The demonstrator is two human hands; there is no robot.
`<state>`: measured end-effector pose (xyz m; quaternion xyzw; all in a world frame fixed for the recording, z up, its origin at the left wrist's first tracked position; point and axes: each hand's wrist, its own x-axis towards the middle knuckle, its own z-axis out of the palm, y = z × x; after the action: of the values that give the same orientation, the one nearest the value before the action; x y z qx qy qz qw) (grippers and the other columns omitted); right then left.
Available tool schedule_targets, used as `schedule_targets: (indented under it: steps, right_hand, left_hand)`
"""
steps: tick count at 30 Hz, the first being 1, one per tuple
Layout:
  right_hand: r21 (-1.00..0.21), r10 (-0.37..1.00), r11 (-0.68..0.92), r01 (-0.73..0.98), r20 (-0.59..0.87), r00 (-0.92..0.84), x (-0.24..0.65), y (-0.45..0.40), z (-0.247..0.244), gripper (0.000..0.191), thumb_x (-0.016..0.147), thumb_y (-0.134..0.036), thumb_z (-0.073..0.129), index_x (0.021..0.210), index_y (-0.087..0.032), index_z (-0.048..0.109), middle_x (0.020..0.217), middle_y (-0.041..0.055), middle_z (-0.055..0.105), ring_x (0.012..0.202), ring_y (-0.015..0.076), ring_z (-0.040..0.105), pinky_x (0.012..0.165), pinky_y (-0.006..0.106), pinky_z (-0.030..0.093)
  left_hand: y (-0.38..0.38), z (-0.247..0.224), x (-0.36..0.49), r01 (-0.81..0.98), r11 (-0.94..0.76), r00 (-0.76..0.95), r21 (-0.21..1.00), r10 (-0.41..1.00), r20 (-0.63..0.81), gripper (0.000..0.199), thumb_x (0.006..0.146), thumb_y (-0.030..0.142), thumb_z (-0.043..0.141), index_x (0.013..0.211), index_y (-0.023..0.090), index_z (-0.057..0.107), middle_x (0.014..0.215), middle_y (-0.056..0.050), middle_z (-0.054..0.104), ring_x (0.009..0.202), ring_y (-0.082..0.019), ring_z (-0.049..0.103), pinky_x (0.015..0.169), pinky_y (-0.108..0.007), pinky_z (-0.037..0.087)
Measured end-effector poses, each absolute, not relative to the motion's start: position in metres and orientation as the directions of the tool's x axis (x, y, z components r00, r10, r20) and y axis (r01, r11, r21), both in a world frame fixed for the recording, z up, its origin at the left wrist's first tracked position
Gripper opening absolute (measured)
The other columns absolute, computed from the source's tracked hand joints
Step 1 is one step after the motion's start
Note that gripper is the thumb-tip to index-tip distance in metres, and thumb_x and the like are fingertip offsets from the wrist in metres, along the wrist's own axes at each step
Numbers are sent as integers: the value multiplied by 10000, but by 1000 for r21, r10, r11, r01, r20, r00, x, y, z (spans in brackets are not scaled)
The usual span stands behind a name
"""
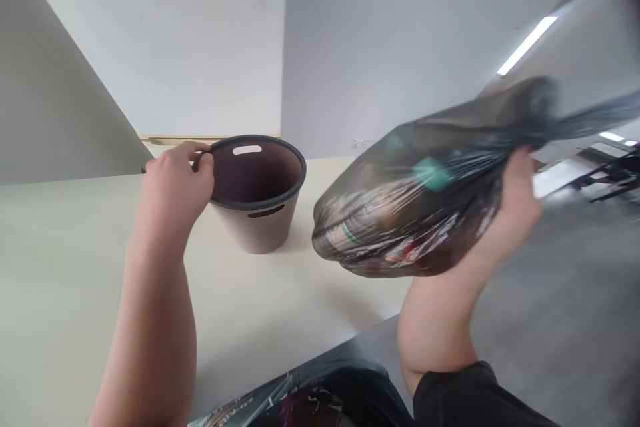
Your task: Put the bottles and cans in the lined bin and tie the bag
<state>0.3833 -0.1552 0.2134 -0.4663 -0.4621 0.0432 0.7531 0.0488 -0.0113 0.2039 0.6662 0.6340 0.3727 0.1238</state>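
My left hand [185, 177] grips the dark rim of a mauve trash can [260, 230], fingers curled over its left edge. The can stands upright on a pale tabletop, and the part of its inside that shows is dark and bare. Off to the right, my right hand [520, 193] is closed around the gathered neck of a black see-through garbage bag [400, 213]. The bag hangs in the air, bulging and tilted, with green, red and white items showing through. Motion blurs its top end and my right fingers.
The pale table [65, 267] meets a white and grey wall [380, 47] behind the can. Below its front edge lies another dark plastic bag [325, 400], cut off by the frame. Grey floor [575, 300] stretches away at right, with blurred furniture [615, 170] far off.
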Motion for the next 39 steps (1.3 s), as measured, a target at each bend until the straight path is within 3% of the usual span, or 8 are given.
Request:
schedule_targets:
  steps: [3,10,17,19,22,26,34,39]
  right_hand:
    - [-830,545,542,132,467,696,404,-164,185,156,908,-418,707,890,-277,770,1046,93,753,1093,301,725,895,385,572]
    - [-933,729,104,-345,-165,664,462,-144,93,310,802,-479,721,941,-202,698,818,38,742,786,239,710,728,355,614]
    - [-993,854,-111,-51,-121,506,505,-112,59,381,729,-403,781,1037,-195,700,883,23,746,806,191,681,768,298,561]
    - [-983,852,-180,37,-137,506,515,-116,59,522,756,-338,763,1248,-186,675,928,44,765,814,202,686,755,306,545]
    - [-808,827,-389,442,-96,553,531,-136,63,671,859,-290,658,1508,-213,509,1102,78,781,888,213,711,800,322,535]
    - [-484,807,-566,668,-158,569,540,-175,61,315,853,-336,703,1118,-169,730,1065,137,773,934,265,710,824,340,501]
    - [-318,807,-587,745,-301,507,530,-216,40,131,828,-305,672,918,-212,655,927,74,745,823,232,682,708,304,446]
    - [-280,762,-642,714,-121,637,541,-222,58,98,792,-266,619,864,-223,669,869,91,736,831,269,685,693,325,425]
  left_hand:
    - [-15,206,49,769,-161,-68,618,941,331,350,1001,326,563,1279,225,750,1201,-127,756,1194,-415,608,1037,-665,487]
    - [-22,217,54,803,-55,-104,593,968,230,366,988,394,585,1325,334,716,1298,-71,740,1301,-401,594,1002,-655,551]
    - [-18,216,53,815,-43,-114,577,966,233,388,973,386,613,1341,317,715,1251,-97,758,1389,-425,542,997,-646,552]
    - [-18,217,53,808,-30,-127,588,966,223,375,966,364,620,1324,314,725,1245,-94,761,1368,-426,556,995,-646,552]
    - [-18,217,54,802,-24,-137,596,965,223,354,958,339,627,1294,312,737,1240,-89,762,1345,-422,569,1000,-654,547]
    - [-18,217,55,797,-39,-135,603,961,241,332,956,350,629,1265,312,745,1231,-89,765,1330,-419,578,997,-662,544]
    - [-20,217,56,799,-42,-133,600,961,244,302,958,355,619,1231,331,745,1260,-57,759,1291,-382,613,988,-640,565]
    - [-24,218,54,787,-63,-112,614,964,242,288,974,365,585,1216,339,738,1273,-26,754,1173,-344,676,955,-607,589]
